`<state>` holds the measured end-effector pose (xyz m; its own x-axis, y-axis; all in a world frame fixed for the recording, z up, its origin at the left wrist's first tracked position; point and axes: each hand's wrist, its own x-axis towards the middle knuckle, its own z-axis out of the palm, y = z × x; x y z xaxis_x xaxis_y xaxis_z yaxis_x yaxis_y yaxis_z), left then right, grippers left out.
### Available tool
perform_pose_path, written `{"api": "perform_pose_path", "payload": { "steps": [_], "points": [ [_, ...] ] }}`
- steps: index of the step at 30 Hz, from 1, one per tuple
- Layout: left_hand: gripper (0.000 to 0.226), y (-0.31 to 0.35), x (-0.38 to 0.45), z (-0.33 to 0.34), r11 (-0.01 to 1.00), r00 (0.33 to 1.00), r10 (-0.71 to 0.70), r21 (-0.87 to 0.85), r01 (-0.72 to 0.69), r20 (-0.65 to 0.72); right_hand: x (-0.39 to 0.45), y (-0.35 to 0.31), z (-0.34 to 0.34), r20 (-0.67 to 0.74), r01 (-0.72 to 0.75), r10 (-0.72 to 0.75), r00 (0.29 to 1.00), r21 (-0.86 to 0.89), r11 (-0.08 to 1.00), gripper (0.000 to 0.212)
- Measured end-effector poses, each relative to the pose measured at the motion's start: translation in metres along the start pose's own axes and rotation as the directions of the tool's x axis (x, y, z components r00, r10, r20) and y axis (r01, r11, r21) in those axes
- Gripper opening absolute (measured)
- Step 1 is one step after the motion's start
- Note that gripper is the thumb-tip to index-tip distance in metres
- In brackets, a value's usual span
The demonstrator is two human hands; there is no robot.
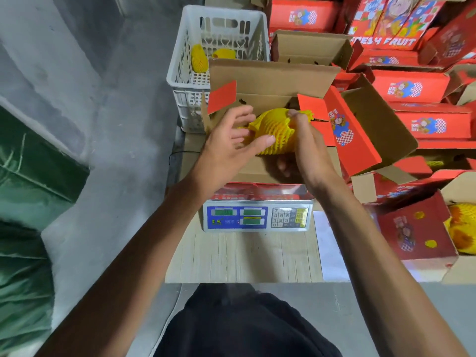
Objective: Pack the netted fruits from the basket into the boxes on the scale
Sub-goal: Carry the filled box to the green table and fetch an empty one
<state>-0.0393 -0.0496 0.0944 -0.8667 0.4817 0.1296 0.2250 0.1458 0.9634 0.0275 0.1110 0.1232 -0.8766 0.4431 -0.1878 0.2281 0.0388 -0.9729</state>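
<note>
At the centre of our view an open box (pixel 260 173) stands on the scale (pixel 257 217), its flaps spread wide. Both our hands are over the box mouth with one netted fruit (pixel 277 130) between them. Our right hand (pixel 306 148) has its fingers curled round the fruit's yellow foam net at its 3 o'clock side, so that grip is closed on the fruit. Our left hand (pixel 231 140) lies at the fruit's 9 o'clock side with fingers straight and spread, the thumb laid against the net; that grip is open, only touching. We cannot tell whether the fruit already rests on the box floor or hangs just above it.

At 11 o'clock from the box, just behind it, stands the white basket (pixel 190 73), with two more netted fruits (pixel 199 57) lying in its bottom. The scale sits on a pale wooden bench (pixel 242 258), its display and keypad facing us at 6 o'clock of the box.

From 1 to 4 o'clock red boxes (pixel 409 86) are stacked and strewn, some shut, some open with brown insides showing. One open box (pixel 417 228) at 4 o'clock holds netted fruit. A green tarp (pixel 28 176) lies at 9 o'clock on the grey floor.
</note>
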Motion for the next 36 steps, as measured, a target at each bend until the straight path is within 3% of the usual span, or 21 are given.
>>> {"api": "perform_pose_path", "payload": {
  "steps": [4, 8, 17, 24, 28, 31, 33, 36],
  "points": [
    [0.063, 0.009, -0.005, 0.003, 0.989, 0.998, -0.037, -0.146, 0.029, -0.051, 0.0, -0.002, 0.005, 0.039, 0.054, -0.055, 0.998, 0.016, 0.998, 0.049],
    [0.055, 0.01, -0.017, 0.006, 0.99, 0.995, -0.05, -0.134, 0.039, -0.081, -0.011, 0.004, 0.007, 0.087, 0.042, -0.047, 0.995, 0.058, 0.997, 0.061],
    [0.067, 0.011, -0.04, 0.009, 0.989, 0.996, -0.066, -0.134, 0.059, -0.054, -0.033, 0.011, 0.0, 0.07, 0.062, -0.067, 0.995, 0.071, 0.996, 0.077],
    [0.058, 0.019, -0.04, 0.014, 0.901, 0.983, -0.177, -0.395, 0.179, 0.043, -0.05, 0.012, -0.002, 0.151, 0.198, -0.225, 0.963, 0.177, 0.964, 0.044],
    [0.053, 0.02, -0.03, 0.011, 0.888, 0.969, -0.248, -0.4, 0.228, 0.002, -0.053, 0.011, -0.005, 0.173, 0.174, -0.204, 0.963, 0.177, 0.969, 0.038],
    [0.054, 0.023, -0.002, 0.014, 0.944, 0.955, -0.266, -0.239, 0.23, -0.133, -0.05, 0.01, -0.005, 0.148, 0.09, -0.127, 0.981, 0.232, 0.969, 0.036],
    [0.061, 0.026, 0.02, 0.017, 0.972, 0.94, -0.233, -0.025, 0.234, -0.248, -0.049, 0.007, -0.008, 0.113, 0.079, -0.113, 0.987, 0.264, 0.961, 0.032],
    [0.068, 0.024, 0.041, 0.016, 0.923, 0.941, -0.11, 0.318, 0.216, -0.319, -0.053, 0.003, -0.017, 0.115, 0.077, -0.115, 0.987, 0.297, 0.952, 0.021]
  ]
}}
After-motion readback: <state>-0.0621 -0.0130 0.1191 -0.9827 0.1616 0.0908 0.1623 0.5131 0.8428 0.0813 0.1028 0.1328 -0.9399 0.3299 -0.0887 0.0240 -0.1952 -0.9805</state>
